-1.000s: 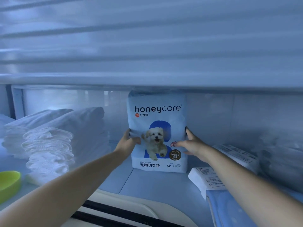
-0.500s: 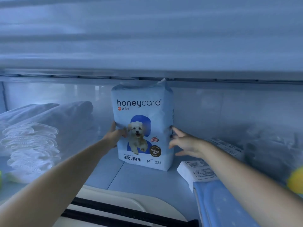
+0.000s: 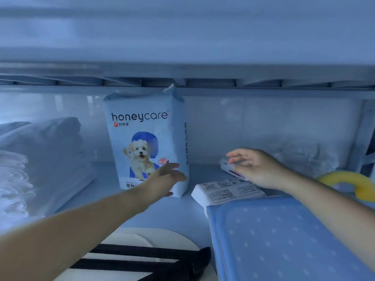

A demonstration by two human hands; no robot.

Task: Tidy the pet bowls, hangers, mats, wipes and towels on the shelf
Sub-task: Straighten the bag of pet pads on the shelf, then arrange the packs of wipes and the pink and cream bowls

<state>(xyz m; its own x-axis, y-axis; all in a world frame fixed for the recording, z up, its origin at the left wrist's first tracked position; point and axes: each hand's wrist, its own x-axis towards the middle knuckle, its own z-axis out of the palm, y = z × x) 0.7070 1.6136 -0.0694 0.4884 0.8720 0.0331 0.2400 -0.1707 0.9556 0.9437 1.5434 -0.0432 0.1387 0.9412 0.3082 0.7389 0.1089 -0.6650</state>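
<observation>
Standing the honeycare pad pack upright saves room; our left hand and right hand hover spread, gripping nothing.

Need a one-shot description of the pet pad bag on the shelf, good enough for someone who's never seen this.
Look into the shelf bay under the low shelf board. Near its middle, between the folded white towels on the left and the flat wipe packs on the right, stands the honeycare bag. It alone is upright, with a white puppy printed on it.
</observation>
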